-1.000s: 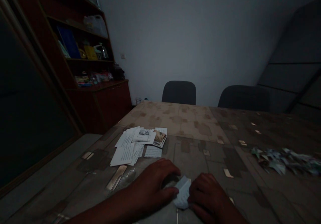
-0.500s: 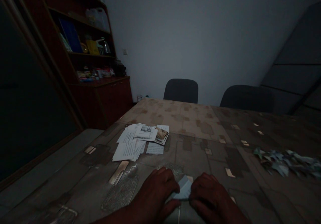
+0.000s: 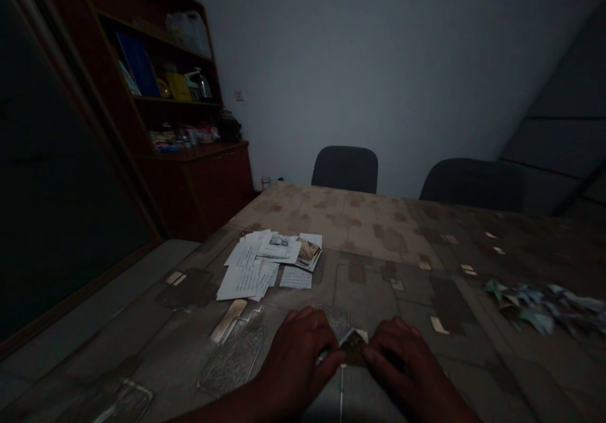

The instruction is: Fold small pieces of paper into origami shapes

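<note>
A small folded paper with a dark brownish printed face and pale edges sits on the table between my two hands. My left hand pinches its left side, and my right hand presses on its right side. A loose pile of handwritten sheets and printed cards lies farther forward on the patterned tablecloth. At the right lies a heap of crumpled or folded pale blue-green paper pieces, out of reach of both hands.
A clear plastic sheet or case lies left of my left hand. Beyond the table stand two dark chairs against a wall. A dark red shelf unit holding folders and bottles stands at the back left.
The folded paper now shows a dark brown face instead of a pale blue one. My hands have closed in around it. The whole view has shifted slightly.
</note>
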Demonstrator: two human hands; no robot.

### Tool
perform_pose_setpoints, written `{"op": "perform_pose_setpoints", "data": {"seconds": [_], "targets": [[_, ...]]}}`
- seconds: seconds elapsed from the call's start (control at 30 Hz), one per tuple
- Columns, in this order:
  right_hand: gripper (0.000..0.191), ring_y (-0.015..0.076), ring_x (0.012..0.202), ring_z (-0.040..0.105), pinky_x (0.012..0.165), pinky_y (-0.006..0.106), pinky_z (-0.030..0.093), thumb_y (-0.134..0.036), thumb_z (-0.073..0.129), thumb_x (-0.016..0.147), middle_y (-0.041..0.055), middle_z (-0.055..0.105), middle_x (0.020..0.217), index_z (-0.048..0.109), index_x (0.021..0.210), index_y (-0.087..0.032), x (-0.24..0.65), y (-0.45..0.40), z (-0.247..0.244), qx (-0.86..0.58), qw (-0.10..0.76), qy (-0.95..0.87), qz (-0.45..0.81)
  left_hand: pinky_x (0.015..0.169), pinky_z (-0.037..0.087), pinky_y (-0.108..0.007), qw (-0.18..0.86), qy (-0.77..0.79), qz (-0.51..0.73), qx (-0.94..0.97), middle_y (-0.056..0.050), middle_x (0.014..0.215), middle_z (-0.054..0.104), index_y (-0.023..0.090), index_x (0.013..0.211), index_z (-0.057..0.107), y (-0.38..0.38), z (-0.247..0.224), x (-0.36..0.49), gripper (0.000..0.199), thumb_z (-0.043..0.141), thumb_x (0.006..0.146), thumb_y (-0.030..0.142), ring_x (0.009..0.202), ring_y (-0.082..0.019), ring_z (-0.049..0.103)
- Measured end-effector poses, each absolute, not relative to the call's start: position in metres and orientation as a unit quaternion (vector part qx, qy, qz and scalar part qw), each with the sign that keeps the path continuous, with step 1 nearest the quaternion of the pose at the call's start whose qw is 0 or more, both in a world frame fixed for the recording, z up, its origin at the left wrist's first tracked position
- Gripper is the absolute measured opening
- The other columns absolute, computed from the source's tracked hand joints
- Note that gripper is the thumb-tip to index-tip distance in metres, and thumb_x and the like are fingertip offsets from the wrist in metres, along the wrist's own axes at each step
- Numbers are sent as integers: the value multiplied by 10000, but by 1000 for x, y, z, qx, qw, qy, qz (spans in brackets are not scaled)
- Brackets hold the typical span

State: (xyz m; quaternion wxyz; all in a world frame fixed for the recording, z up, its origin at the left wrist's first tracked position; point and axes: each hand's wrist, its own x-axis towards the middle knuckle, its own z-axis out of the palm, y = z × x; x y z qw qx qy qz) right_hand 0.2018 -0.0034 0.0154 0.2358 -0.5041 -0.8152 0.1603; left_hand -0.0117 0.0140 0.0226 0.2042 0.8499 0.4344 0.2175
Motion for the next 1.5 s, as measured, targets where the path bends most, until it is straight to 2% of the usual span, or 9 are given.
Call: {"op": "perform_pose_setpoints", "data": {"seconds": [0.2, 0.4, 0.83, 1.1, 1.5], "targets": [[219, 206, 702, 585, 672, 346, 384, -183, 636, 843, -3, 616, 670, 572, 633, -185, 199, 0, 9, -539, 231, -804, 94, 772, 323, -342, 207, 459, 201, 840, -24, 851, 643, 184, 763, 634, 16, 25, -11, 63, 684, 794, 208, 864, -218, 543], [176, 233, 715, 590, 679, 370, 391, -85, 652, 753, 7, 622, 676, 570, 633, -186, 198, -2, 12, -556, 220, -797, 86, 785, 319, -358, 194, 469, 166, 846, -32, 853, 646, 174, 771, 629, 14, 33, -10, 90, 690, 800, 233, 861, -227, 541], [166, 230, 719, 563, 678, 348, 365, -82, 628, 775, 20, 606, 692, 579, 651, -181, 194, -2, 11, -565, 207, -796, 63, 791, 357, -365, 143, 482, 109, 858, -30, 848, 673, 162, 768, 651, 18, 37, -6, 120, 703, 815, 259, 854, -221, 569], [167, 228, 694, 550, 658, 332, 341, -57, 640, 711, 15, 598, 659, 580, 620, -183, 192, -2, 11, -571, 233, -785, 58, 788, 381, -374, 131, 489, 84, 858, -44, 850, 689, 167, 787, 673, 19, 42, -4, 146, 704, 820, 306, 867, -238, 591], [153, 233, 703, 558, 671, 346, 350, -63, 607, 736, 21, 609, 684, 597, 656, -193, 195, -1, 6, -549, 240, -799, 42, 779, 405, -393, 102, 489, 96, 861, -56, 859, 700, 156, 790, 673, 20, 39, -3, 190, 731, 797, 337, 851, -257, 614]]}}
